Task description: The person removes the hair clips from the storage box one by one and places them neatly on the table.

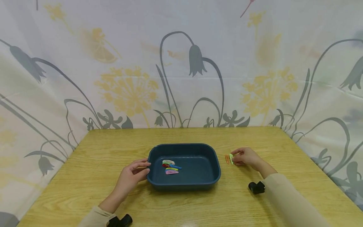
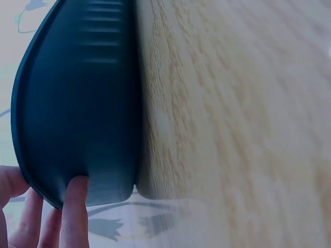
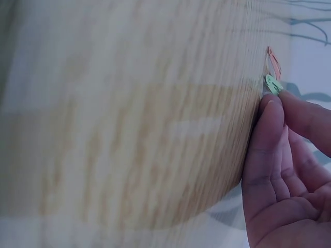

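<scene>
A dark blue rectangular tray (image 1: 198, 181) sits on the table. My left hand (image 1: 132, 175) holds its left end, with the fingers (image 2: 76, 206) at the rim and against the outer wall. Several colourful snap hair clips (image 1: 171, 171) lie in the left part of the tray, pink, blue, red and white among them. To the right of the tray, my right hand (image 1: 247, 157) pinches a light green hair clip (image 3: 273, 83) between thumb and index finger, low over the wood. An orange hair clip (image 1: 227, 159) lies just left of the green one.
The wooden table (image 1: 113, 142) runs back to a hanging floral cloth (image 1: 175, 94), which also closes off both sides. Black wrist mounts (image 1: 256, 188) sit on both sleeves.
</scene>
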`<act>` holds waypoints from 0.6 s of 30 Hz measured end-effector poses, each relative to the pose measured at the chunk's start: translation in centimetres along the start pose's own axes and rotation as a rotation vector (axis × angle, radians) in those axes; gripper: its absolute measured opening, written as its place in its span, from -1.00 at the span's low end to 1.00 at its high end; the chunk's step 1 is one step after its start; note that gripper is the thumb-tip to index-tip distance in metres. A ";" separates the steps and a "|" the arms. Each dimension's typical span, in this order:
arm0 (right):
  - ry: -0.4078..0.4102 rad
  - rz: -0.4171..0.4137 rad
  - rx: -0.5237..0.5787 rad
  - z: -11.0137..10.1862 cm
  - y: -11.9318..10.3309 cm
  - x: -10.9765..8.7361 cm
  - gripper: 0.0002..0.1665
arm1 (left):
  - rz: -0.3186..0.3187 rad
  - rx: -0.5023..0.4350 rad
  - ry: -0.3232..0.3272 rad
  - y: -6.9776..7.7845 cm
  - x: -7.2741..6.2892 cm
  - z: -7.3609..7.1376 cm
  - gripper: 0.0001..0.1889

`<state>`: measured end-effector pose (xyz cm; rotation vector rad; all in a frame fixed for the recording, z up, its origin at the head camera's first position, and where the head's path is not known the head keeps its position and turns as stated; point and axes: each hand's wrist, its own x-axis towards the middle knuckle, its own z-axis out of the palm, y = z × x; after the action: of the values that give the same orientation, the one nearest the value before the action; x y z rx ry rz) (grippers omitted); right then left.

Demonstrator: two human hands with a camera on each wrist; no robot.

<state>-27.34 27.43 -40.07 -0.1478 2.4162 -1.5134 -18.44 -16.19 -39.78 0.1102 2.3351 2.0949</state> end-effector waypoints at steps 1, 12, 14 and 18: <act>0.002 0.002 0.004 0.0 0.0 0.0 -0.51 | -0.001 0.002 0.000 0.0 0.0 0.0 -0.70; 0.021 0.007 -0.003 0.2 0.1 0.3 -0.52 | -0.006 0.013 0.009 0.1 0.0 0.0 -0.70; 0.021 0.006 -0.001 0.2 0.1 0.3 -0.52 | -0.007 0.014 0.011 0.1 0.0 0.0 -0.70; 0.011 0.000 -0.010 0.1 -0.2 0.1 -0.52 | -0.006 0.012 0.012 0.1 0.0 0.0 -0.71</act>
<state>-27.39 27.22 -40.01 -0.1415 2.4325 -1.5067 -18.42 -16.14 -39.69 0.0908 2.3517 2.0845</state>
